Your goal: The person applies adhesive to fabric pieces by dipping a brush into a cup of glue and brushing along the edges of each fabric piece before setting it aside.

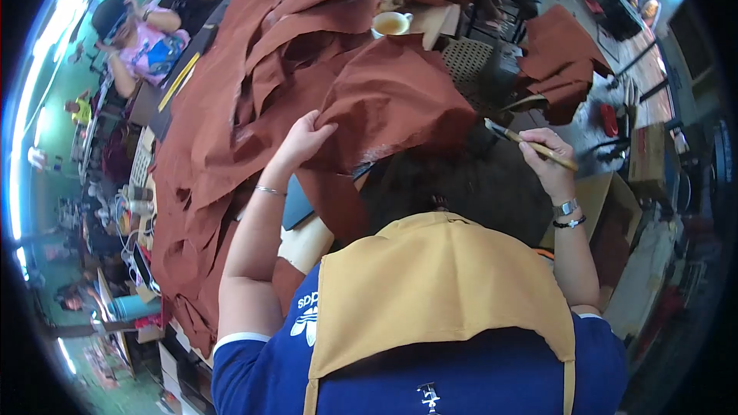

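Note:
My left hand (309, 138) is closed on the near edge of a reddish-brown sheet (392, 96), which looks like cloth or leather and lies over a large heap of the same material. In my right hand (547, 160) is a brush (542, 151) with a wooden handle, its tip pointing left, just off the sheet's right edge. A white cup (391, 24) of yellowish liquid stands beyond the sheet. Under my left wrist a dark flat object (297, 204) shows in part.
More brown pieces (563, 61) hang at the right, near a perforated seat (466, 60). Cardboard boxes (652, 161) stand at the far right. Another person (146, 40) in a pink patterned top is at the upper left. A yellow strip (179, 82) lies along the left edge.

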Tool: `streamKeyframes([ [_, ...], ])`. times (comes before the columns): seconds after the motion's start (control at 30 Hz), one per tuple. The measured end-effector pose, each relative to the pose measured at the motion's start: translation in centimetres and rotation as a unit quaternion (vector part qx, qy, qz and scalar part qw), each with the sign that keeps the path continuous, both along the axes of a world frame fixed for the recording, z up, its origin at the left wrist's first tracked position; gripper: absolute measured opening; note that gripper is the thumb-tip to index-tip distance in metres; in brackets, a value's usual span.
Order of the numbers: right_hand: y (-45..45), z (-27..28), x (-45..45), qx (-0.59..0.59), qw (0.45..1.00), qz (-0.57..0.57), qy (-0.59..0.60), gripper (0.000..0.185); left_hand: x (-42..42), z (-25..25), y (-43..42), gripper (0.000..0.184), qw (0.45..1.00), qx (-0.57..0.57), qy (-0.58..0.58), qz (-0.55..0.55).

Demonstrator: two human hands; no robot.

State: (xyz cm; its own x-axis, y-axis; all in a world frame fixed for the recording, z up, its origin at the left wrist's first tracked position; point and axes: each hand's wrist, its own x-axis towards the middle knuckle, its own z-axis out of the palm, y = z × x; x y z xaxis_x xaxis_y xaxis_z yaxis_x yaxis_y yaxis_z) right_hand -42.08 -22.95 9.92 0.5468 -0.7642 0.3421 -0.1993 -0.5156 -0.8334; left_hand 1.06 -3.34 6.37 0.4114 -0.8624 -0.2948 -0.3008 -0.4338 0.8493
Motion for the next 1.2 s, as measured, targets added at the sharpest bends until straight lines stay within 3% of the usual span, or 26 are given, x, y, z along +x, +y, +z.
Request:
streamKeyframes([
  [0.07, -0.2, -0.2, -1.6, 0.007, 0.999, -0.042, 0.012, 0.010, -1.2, 1.4, -1.4, 0.029, 0.973, -0.112, 0.203, 0.003],
  [0.2, -0.8, -1.0, -2.9, 0.140, 0.981, -0.108, -0.080, 0.019, -2.5, 9.7, -4.5, 0.032, 0.959, -0.218, 0.181, 0.031],
  [0.23, -0.8, -1.0, -3.1, 0.173, 0.970, -0.119, -0.119, 0.021, -0.1, 10.5, -4.9, 0.032, 0.965, -0.241, 0.054, 0.089],
  [0.3, -1.0, -0.9, -3.7, 0.173, 0.970, -0.125, -0.118, 0.024, 3.6, 14.2, -3.8, 0.045, 0.924, -0.262, 0.103, 0.258],
  [0.33, -1.1, -0.9, -3.9, 0.174, 0.970, -0.126, -0.117, 0.025, 5.9, 15.6, -2.5, 0.048, 0.902, -0.341, 0.040, 0.263],
  [0.37, -1.2, -1.1, -4.1, 0.170, 0.970, -0.130, -0.116, 0.025, 11.2, 16.3, 0.6, 0.050, 0.890, -0.386, 0.051, 0.236],
  [0.47, -2.0, -2.1, -4.9, 0.171, 0.968, -0.138, -0.118, 0.025, 10.4, 18.8, 7.1, 0.047, 0.809, -0.482, -0.081, 0.327],
  [0.53, -2.4, -3.0, -5.1, 0.183, 0.965, -0.140, -0.123, 0.025, 13.8, 16.1, 13.7, 0.050, 0.789, -0.504, -0.037, 0.349],
  [0.6, -2.8, -3.6, -4.8, 0.147, 0.976, -0.142, -0.074, 0.023, 11.9, 13.5, 17.6, 0.051, 0.768, -0.439, -0.109, 0.453],
  [0.67, -3.3, -4.0, -4.0, 0.120, 0.983, -0.130, -0.044, 0.022, 14.1, 7.6, 23.3, 0.064, 0.713, -0.275, -0.220, 0.607],
  [0.73, -3.8, -4.1, -2.6, 0.100, 0.989, -0.100, -0.030, 0.022, 13.9, 1.2, 28.0, 0.070, 0.745, -0.154, -0.272, 0.589],
  [0.8, -4.6, -3.7, -0.9, 0.086, 0.993, -0.078, -0.011, 0.022, 8.5, 0.3, 27.4, 0.067, 0.780, -0.195, -0.097, 0.586],
  [0.87, -5.0, -3.2, 0.9, 0.068, 0.996, -0.050, -0.007, 0.021, 7.6, -3.1, 29.4, 0.062, 0.784, -0.236, -0.038, 0.573],
  [0.9, -5.2, -2.9, 2.0, 0.056, 0.998, -0.036, -0.013, 0.021, 6.0, -2.4, 29.3, 0.056, 0.784, -0.171, 0.013, 0.596],
  [1.0, -5.5, -0.8, 4.8, -0.035, 0.999, 0.015, 0.032, 0.016, 2.3, -3.8, 28.9, 0.063, 0.739, -0.241, -0.014, 0.629],
  [1.03, -5.5, 0.3, 5.6, -0.112, 0.991, 0.038, 0.060, 0.015, 0.2, -3.8, 28.3, 0.069, 0.730, -0.272, -0.068, 0.624],
  [1.07, -5.7, 1.0, 6.2, -0.188, 0.977, 0.078, 0.065, 0.015, -0.6, -4.6, 29.0, 0.075, 0.720, -0.218, -0.102, 0.651],
  [1.1, -5.9, 2.0, 6.4, -0.250, 0.954, 0.110, 0.125, 0.015, -1.6, -4.8, 29.6, 0.074, 0.741, -0.214, -0.181, 0.611],
  [1.13, -6.3, 2.0, 6.3, -0.259, 0.948, 0.121, 0.138, 0.016, -2.9, -4.7, 29.9, 0.070, 0.749, -0.230, -0.191, 0.592],
  [1.17, -7.0, 1.9, 5.6, -0.251, 0.942, 0.123, 0.185, 0.011, -3.1, -6.2, 31.2, 0.063, 0.753, -0.198, -0.289, 0.558],
  [1.2, -9.0, -0.1, 4.1, -0.280, 0.930, 0.122, 0.204, 0.013, -4.5, -5.7, 31.2, 0.053, 0.756, -0.157, -0.307, 0.557],
])
